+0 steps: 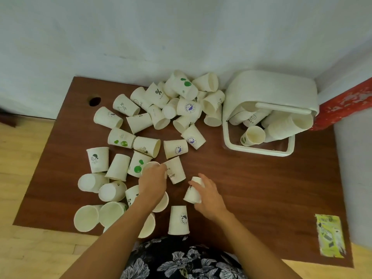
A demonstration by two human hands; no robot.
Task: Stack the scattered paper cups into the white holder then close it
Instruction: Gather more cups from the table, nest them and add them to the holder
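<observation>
On the near half of the brown table [251, 188], I have both hands down among the scattered paper cups [145, 121]. My left hand [152, 183] is curled around the rim of a small cup [150, 165] just beside a cup with a green sprout print [138, 165]; the fingers wrap it, though how firm the hold is I cannot tell. My right hand [209, 195] is closed around a cup lying on its side [193, 193], thumb on the far side, fingers over the near side. Between my two hands lies a cup with dark lettering [175, 171], tipped over and touching my left fingers.

Cups lie all over the left and middle of the table, mostly on their sides, with a dense heap at the far edge against the wall. One cup stands upside down at the near edge [178, 220], right in front of my patterned clothing [181, 258].

The white holder [261, 117] sits at the far right of the table, its lid [267, 87] swung up and open toward the wall. Inside I see several cups lying loosely, including a nested stack [287, 125] on the right side and a single cup [253, 135] with its mouth toward me. A yellow-green packet [330, 235] lies flat at the near right corner, well apart from everything.
</observation>
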